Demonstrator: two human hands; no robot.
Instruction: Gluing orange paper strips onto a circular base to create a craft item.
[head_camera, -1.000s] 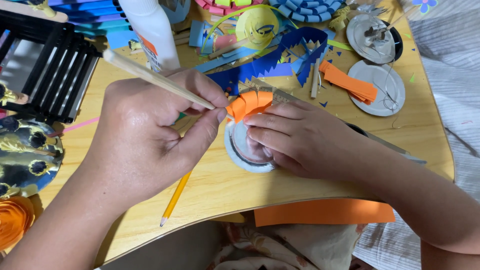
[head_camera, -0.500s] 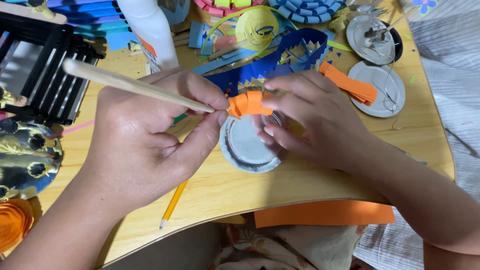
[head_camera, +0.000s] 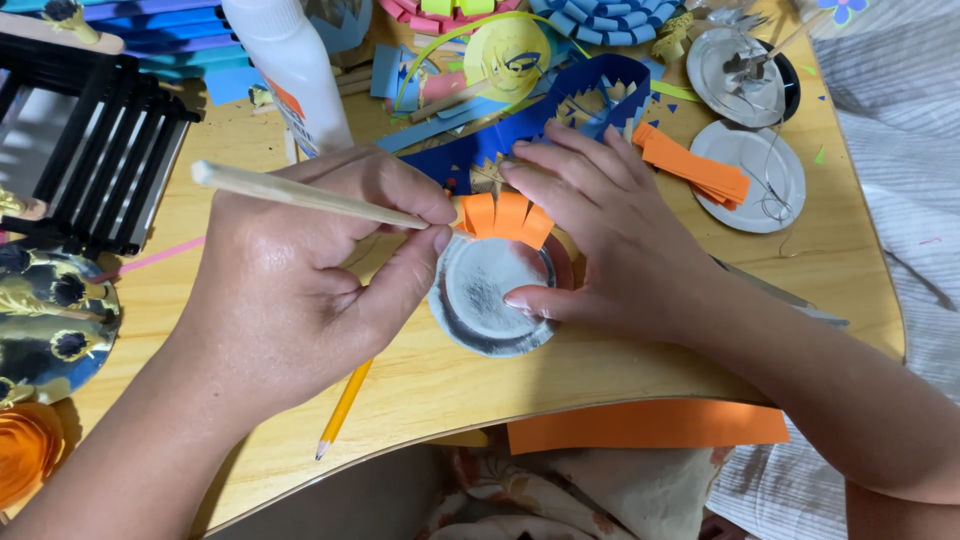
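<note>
Head camera, looking down at a light wooden table (head_camera: 640, 350) crowded with craft supplies. The left hand (head_camera: 300, 270) is pinching a thin wooden stick (head_camera: 300, 192) between thumb and fingers, with the stick's far end pointing left and its near end meeting a strip of orange paper tabs (head_camera: 507, 217). The tabs are standing in a fan along the upper rim of a round silver metal lid (head_camera: 487, 293), which is lying flat near the middle of the table. The right hand (head_camera: 610, 240) is curling over the lid's right side, thumb pressing on its face and fingertips resting just behind the orange tabs, so it is gripping the lid and paper together.

A yellow pencil (head_camera: 343, 408) is lying on the table beneath the left hand, tip pointing toward the near edge. A white glue bottle (head_camera: 290, 70) is standing behind the left hand. A blue paper strip with a jagged cut edge (head_camera: 570, 100) is lying just beyond the right hand's fingers. Folded orange paper strips (head_camera: 695, 165) are overlapping a second silver lid (head_camera: 750, 175) to the right. A black slatted rack (head_camera: 95, 150) is sitting at the far left. A long orange paper sheet (head_camera: 645, 425) is showing below the table's near edge
</note>
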